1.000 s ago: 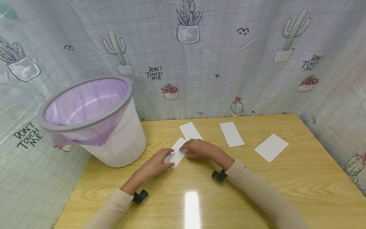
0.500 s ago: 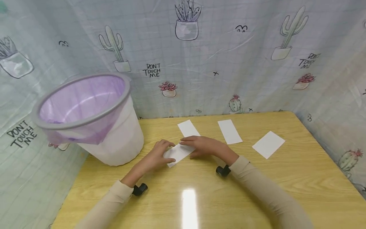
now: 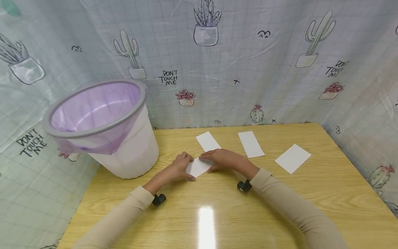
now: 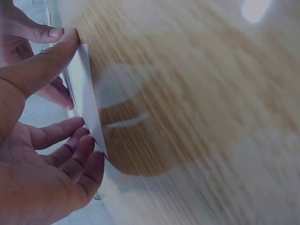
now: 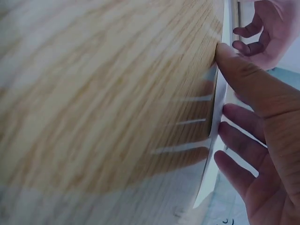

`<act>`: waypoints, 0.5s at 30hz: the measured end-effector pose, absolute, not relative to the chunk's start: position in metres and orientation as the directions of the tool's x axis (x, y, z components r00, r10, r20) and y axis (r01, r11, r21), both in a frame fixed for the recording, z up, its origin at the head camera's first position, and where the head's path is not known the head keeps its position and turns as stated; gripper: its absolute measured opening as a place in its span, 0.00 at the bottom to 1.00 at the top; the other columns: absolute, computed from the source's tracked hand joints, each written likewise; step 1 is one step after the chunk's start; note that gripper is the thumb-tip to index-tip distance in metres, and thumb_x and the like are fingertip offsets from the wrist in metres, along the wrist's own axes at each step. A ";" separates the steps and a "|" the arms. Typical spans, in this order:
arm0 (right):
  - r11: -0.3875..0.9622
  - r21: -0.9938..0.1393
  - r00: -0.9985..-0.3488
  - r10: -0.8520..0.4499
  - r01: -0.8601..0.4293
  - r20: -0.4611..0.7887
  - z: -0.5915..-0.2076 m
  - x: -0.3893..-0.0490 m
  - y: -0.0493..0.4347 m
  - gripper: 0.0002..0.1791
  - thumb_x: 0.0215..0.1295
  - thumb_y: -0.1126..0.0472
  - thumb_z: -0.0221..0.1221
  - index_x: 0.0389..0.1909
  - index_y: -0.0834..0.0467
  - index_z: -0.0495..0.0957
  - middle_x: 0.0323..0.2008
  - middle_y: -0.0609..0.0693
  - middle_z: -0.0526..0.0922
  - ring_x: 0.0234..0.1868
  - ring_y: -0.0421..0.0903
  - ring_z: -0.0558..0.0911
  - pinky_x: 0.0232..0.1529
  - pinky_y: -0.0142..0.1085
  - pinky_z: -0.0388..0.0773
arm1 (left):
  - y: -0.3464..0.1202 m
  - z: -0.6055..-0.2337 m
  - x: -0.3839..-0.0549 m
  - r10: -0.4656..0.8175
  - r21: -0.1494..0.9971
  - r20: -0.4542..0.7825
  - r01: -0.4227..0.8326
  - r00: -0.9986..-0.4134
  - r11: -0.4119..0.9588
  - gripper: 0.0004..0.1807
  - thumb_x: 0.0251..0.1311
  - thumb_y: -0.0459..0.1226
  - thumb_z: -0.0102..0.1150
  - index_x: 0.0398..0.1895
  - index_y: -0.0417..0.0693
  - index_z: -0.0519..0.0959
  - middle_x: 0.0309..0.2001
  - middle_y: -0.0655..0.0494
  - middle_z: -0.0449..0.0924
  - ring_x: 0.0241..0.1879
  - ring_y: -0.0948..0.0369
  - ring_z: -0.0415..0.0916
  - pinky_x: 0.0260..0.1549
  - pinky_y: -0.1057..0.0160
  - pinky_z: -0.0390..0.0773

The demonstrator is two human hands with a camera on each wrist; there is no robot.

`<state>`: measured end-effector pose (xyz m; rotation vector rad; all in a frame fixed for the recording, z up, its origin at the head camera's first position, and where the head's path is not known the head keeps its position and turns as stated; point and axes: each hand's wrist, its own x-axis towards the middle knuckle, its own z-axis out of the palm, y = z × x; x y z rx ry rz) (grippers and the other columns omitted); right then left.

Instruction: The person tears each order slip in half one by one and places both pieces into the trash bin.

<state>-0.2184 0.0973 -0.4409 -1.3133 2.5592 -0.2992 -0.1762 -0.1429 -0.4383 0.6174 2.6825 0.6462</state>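
A small white paper card [image 3: 197,167] lies between both hands on the wooden table. My left hand [image 3: 181,168] holds its left end, thumb on the near edge and fingers at the far edge; the left wrist view shows the card [image 4: 86,89] edge-on. From the right, my right hand [image 3: 225,159] holds the other end, its thumb [image 5: 234,63] on the near edge and its fingers behind. Just beyond the right fingers lies a second white card [image 3: 207,140], its near end close to the right hand.
Two more white cards, an upright one [image 3: 251,144] and a tilted one [image 3: 293,158], lie to the right. At the left stands a white bin [image 3: 141,148] with a purple liner [image 3: 102,103]. A printed curtain [image 3: 230,69] hangs behind the table [image 3: 267,211].
The card between the hands has turned from steeply slanted to flatter. My left hand has moved slightly up and right; the right hand has shifted slightly right. The other cards stay put.
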 end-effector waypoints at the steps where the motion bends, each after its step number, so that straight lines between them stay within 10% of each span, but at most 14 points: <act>1: 0.575 -0.280 -0.567 -0.815 -0.769 -0.118 -0.440 -0.217 0.098 0.35 0.67 0.47 0.66 0.71 0.56 0.72 0.70 0.52 0.74 0.67 0.51 0.76 0.65 0.45 0.74 | -0.141 -0.438 -0.177 0.478 0.495 -0.207 0.330 -0.854 0.804 0.41 0.51 0.45 0.80 0.64 0.37 0.72 0.59 0.46 0.68 0.56 0.49 0.66 0.57 0.50 0.72; 15: 0.588 -0.204 -0.578 -0.808 -0.782 -0.112 -0.439 -0.208 0.099 0.30 0.67 0.45 0.67 0.65 0.55 0.79 0.64 0.52 0.79 0.58 0.51 0.82 0.58 0.44 0.79 | -0.126 -0.432 -0.187 0.522 0.478 -0.266 0.359 -0.810 0.801 0.32 0.53 0.34 0.76 0.61 0.35 0.73 0.55 0.45 0.68 0.53 0.51 0.68 0.56 0.52 0.74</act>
